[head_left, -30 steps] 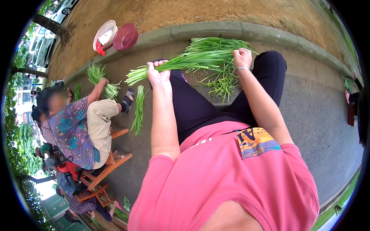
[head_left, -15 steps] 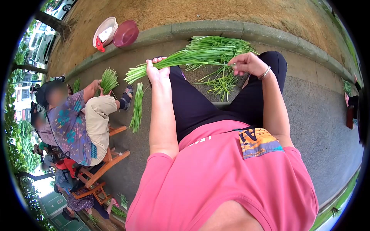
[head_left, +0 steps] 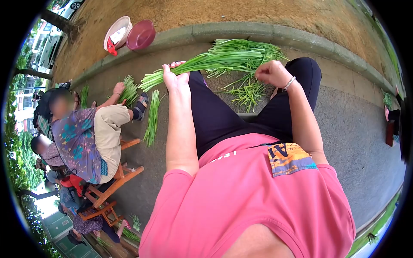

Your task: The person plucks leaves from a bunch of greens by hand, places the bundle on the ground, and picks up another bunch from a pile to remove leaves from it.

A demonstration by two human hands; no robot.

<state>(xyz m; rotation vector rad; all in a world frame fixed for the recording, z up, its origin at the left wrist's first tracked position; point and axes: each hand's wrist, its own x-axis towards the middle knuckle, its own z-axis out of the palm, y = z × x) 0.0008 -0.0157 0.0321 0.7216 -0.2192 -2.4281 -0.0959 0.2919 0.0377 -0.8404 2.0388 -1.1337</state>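
My left hand is closed around the pale stem ends of a bundle of garlic chives, whose green leaves stretch to the right above my knees. Close to the leafy end, my right hand has its fingers curled together; whatever they may pinch is hidden. Behind the bundle, a larger pile of garlic chives lies on the pavement. Short loose pieces are scattered on the ground between my legs. To the left of my left forearm lies a small separate bunch.
A concrete kerb runs behind the pile. Two basins stand by it, one pale pink and one dark pink. At left a co-worker sits on a wooden chair, a hand at another bunch. More people sit beyond.
My right hand has turned and its fingers have curled in further near the leaf tips. My left hand keeps its hold. The co-worker's bunch has moved lower, towards the ground.
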